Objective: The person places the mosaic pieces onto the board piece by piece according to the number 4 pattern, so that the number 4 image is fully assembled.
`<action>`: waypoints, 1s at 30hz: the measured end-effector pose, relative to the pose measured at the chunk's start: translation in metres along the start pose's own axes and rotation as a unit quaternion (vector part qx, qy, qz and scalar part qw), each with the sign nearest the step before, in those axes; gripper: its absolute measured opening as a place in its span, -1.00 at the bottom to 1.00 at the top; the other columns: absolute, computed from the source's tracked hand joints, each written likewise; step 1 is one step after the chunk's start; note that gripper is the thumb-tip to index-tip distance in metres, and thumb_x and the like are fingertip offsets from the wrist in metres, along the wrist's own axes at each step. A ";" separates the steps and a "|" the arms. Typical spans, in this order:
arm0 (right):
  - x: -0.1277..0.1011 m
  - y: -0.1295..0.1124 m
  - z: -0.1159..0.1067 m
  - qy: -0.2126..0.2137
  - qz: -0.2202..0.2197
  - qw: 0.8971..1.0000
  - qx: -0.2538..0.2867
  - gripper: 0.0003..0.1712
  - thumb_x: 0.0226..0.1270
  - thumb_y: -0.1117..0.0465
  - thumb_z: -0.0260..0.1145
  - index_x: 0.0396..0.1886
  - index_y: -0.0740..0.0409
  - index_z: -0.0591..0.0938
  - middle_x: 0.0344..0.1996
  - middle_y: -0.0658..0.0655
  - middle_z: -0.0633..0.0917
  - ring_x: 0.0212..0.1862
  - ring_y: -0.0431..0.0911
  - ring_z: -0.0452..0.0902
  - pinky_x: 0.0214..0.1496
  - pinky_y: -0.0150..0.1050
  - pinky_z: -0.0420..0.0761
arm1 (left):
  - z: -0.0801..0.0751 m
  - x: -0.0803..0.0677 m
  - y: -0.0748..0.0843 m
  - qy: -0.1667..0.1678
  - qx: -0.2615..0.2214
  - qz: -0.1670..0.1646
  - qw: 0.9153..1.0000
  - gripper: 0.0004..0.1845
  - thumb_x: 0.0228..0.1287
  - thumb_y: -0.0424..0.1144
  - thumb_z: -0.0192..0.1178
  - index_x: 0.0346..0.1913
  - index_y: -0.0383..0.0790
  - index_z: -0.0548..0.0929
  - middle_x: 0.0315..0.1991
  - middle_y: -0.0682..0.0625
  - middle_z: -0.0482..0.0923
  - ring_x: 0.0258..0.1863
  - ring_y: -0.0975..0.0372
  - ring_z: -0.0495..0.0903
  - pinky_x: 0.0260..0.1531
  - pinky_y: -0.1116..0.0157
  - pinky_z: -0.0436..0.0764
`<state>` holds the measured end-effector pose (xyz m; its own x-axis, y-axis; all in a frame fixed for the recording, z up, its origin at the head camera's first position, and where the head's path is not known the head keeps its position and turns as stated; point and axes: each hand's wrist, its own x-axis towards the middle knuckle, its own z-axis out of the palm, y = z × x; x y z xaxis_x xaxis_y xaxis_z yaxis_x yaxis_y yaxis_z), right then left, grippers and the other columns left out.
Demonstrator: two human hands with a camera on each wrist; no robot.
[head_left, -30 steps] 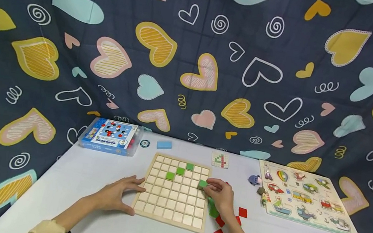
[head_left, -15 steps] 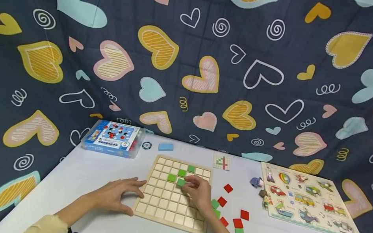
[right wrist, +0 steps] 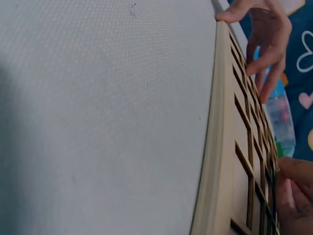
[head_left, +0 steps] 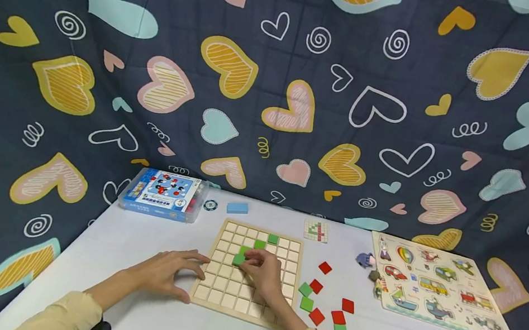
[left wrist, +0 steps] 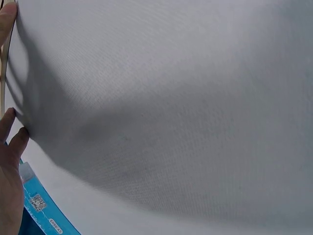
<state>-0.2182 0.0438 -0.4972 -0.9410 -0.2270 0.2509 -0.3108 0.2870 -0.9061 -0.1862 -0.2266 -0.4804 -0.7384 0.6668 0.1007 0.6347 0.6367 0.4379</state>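
A wooden grid board lies on the white table. Green tiles sit in cells near its far edge. My right hand is over the board's middle and pinches a green tile at a cell in the upper left part. My left hand rests spread at the board's left edge, fingers touching the frame. In the right wrist view the left hand's fingers lie across the board's far end. Loose red tiles and loose green tiles lie right of the board.
A blue box stands at the table's back left, with a round chip and a blue block beside it. A pattern card lies behind the board. A vehicle puzzle and small figures lie at right.
My right hand has carried a green tile leftward from the board's right edge to its upper middle-left. The left hand has stayed at the left edge.
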 end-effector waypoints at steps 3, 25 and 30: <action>0.001 0.001 0.005 -0.002 -0.004 1.000 -0.002 -0.75 0.05 0.51 0.41 -0.21 0.43 0.66 -0.30 0.28 0.72 -0.32 0.00 0.69 -0.31 -0.46 0.66 | 0.000 0.001 0.000 0.005 0.004 0.006 1.000 -0.51 -0.08 0.26 0.36 -0.07 0.16 0.66 0.24 0.02 0.46 0.24 -0.08 0.41 -0.01 -0.18 0.52; 0.006 -0.004 0.016 -0.005 -0.028 0.999 -0.026 -0.76 0.03 0.52 0.41 -0.24 0.44 0.65 -0.29 0.30 0.71 -0.31 0.02 0.68 -0.28 -0.50 0.63 | 0.002 -0.002 0.000 0.029 0.003 0.012 1.000 -0.51 -0.08 0.26 0.38 -0.06 0.17 0.66 0.19 0.08 0.48 0.13 0.08 0.52 -0.09 -0.02 0.60; 0.006 -0.003 0.016 -0.004 -0.033 0.999 -0.030 -0.76 0.02 0.51 0.42 -0.24 0.43 0.65 -0.30 0.28 0.72 -0.32 0.00 0.68 -0.28 -0.51 0.62 | 0.001 -0.001 0.000 0.028 0.002 0.010 1.000 -0.52 -0.10 0.26 0.39 -0.09 0.18 0.65 0.19 0.10 0.49 0.13 0.07 0.51 -0.07 -0.04 0.59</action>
<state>-0.2209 0.0263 -0.4987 -0.9175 -0.2538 0.3062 -0.3792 0.3267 -0.8657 -0.1852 -0.2265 -0.4814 -0.7377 0.6560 0.1596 0.6498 0.6258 0.4314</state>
